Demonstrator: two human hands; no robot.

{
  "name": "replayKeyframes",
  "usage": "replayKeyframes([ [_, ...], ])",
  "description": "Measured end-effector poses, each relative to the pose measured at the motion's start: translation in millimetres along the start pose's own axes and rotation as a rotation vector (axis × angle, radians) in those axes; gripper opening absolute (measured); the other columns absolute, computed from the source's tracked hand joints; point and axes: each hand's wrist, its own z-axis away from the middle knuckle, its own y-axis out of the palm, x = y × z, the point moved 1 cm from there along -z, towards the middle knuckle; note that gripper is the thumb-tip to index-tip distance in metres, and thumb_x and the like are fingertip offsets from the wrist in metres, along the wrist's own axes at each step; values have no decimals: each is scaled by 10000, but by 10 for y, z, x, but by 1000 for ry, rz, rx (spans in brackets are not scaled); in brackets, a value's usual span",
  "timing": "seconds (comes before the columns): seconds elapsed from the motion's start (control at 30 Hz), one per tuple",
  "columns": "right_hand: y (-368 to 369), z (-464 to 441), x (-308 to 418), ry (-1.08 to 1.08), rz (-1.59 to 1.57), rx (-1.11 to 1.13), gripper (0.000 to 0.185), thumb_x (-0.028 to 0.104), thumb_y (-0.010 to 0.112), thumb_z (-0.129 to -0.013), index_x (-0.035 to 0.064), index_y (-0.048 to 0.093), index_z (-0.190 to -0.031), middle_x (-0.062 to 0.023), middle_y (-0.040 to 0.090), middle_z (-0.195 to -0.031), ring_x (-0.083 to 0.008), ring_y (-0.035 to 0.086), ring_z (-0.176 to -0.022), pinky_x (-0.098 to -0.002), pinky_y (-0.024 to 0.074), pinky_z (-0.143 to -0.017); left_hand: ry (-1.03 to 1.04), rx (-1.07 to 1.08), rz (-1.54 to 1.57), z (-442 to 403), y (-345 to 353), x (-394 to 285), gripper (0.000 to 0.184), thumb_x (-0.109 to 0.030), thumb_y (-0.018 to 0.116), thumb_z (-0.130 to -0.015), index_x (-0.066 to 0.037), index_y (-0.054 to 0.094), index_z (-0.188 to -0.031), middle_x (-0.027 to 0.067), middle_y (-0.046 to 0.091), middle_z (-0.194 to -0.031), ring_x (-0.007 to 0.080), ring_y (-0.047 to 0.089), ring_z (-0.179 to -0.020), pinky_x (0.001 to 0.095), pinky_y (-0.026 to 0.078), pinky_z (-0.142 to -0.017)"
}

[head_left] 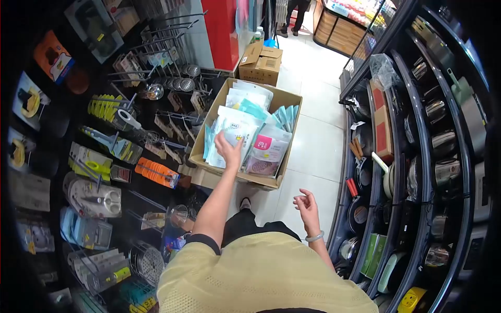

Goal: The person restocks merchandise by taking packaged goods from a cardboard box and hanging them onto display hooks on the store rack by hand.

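My left hand (pixel 228 151) reaches over a cardboard box (pixel 201 147) and is against the face of a white printed packet (pixel 237 124). Its thumb and fingers are apart, and no firm grip on the packet shows. Beside it leans a packet with a pink label and a clear lower window (pixel 268 151). Light-blue packets (pixel 286 118) stand on edge along the box's right side, and more white packets (pixel 250 93) lie at the back. Away from the box, my right hand (pixel 308 208) hangs over the floor, fingers loosely spread and holding nothing; a bracelet (pixel 315 237) circles its wrist.
On the left is a rack wall with hanging kitchen tools, including orange packs (pixel 156 172) and skimmers (pixel 187 84). Shelves of pans (pixel 359 213) line the right. Behind the box are a smaller carton (pixel 261 65) and a red panel (pixel 222 34). A person's legs (pixel 296 18) show far back.
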Motion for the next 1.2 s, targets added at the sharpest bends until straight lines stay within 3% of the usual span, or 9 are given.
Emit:
replayKeyframes([
  [0.07, 273, -74, 16, 6, -13, 26, 325, 124, 562, -858, 58, 476, -1165, -28, 567, -884, -100, 553, -791, -228, 454, -684, -103, -13, -157, -268, -145, 254, 1013, -361, 798, -575, -20, 217, -1332, 213, 324, -1297, 358, 325, -1205, 488, 252, -973],
  [0.27, 734, -399, 165, -24, 39, 53, 283, 101, 566, -854, 50, 515, -1127, -11, 566, -848, -82, 527, -761, -216, 443, -677, -335, 531, -307, -682, -299, 570, 1269, -439, 817, -460, -54, 48, -1394, 192, 294, -1367, 330, 273, -1264, 520, 156, -999],
  [0.4, 881, -486, 152, -37, 85, 73, 258, 102, 578, -846, 47, 538, -1094, -13, 574, -841, -78, 532, -760, -215, 441, -664, -298, 600, -410, -664, -258, 562, 1062, -416, 815, -468, -64, 253, -1297, 201, 339, -1331, 265, 330, -1238, 501, 197, -959],
  [0.43, 915, -507, 143, -44, 98, 84, 250, 103, 581, -844, 46, 544, -1085, -14, 576, -841, -77, 534, -760, -215, 442, -661, -211, 501, -394, -619, -271, 537, 917, -395, 816, -470, -58, 345, -1182, 214, 456, -1222, 280, 436, -1146, 466, 252, -931],
  [0.57, 1019, -639, 105, -60, 139, 186, 222, 99, 563, -858, 42, 538, -1070, -12, 571, -844, -75, 539, -751, -212, 446, -668, -160, 480, -185, -631, -341, 481, 816, -337, 822, -482, -52, 371, -1100, 207, 597, -960, 379, 556, -928, 406, 366, -859],
  [0.77, 1212, -876, 320, -93, 129, 341, 353, 92, 615, -820, 50, 487, -1146, -26, 561, -905, -99, 535, -834, -226, 446, -729, -137, 274, 134, -697, -883, 73, 855, -249, 853, -480, -2, 371, -1141, 215, 550, -1069, 354, 539, -978, 410, 426, -828],
  [0.9, 1335, -1001, 498, -213, 73, 370, 741, 91, 743, -688, 95, 322, -1298, -104, 437, -1181, -176, 467, -1042, -301, 409, -878, -140, 272, 279, -493, -1366, -299, 864, -251, 859, -500, 11, 382, -1171, 174, 531, -1098, 279, 513, -1047, 353, 411, -877],
  [1.0, 1356, -1055, 597, -446, 69, 433, 800, 93, 773, -644, 76, 315, -1300, -116, 395, -1246, -166, 432, -1107, -307, 392, -910, -147, 314, 424, -94, -1557, -488, 854, -239, 855, -510, 19, 381, -1171, 160, 530, -1105, 253, 510, -1045, 348, 408, -882],
  [1.2, 1166, -952, 485, -218, -55, 833, 783, 129, 820, -591, -9, 376, -1221, -102, 508, -1135, -157, 491, -1054, -304, 425, -875, -371, 216, 579, 913, -1494, -599, 780, -145, 835, -549, 24, 374, -1156, 139, 522, -1095, 207, 511, -1025, 320, 410, -873],
])
